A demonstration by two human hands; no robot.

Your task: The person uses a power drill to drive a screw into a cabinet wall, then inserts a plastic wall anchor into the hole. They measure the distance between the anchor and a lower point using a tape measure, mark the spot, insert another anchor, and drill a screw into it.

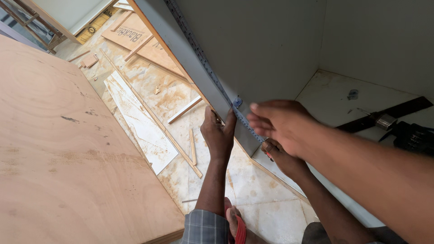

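My right hand (279,123) reaches in from the lower right and presses a long metal ruler (203,63) against the front edge of a grey cabinet panel (253,45); its thumb is hidden. My left hand is out of view. A co-worker crouches below me. One of their hands (219,133) grips the panel's edge just left of mine. Their other hand (281,159) sits under my fingers and holds a red pencil (269,156) at the ruler.
A large plywood sheet (68,149) fills the left side. Wood strips and offcuts (149,126) lie on the stained marble floor. The co-worker's foot in a red sandal (236,222) rests near the bottom. A black tool (409,134) lies inside the cabinet.
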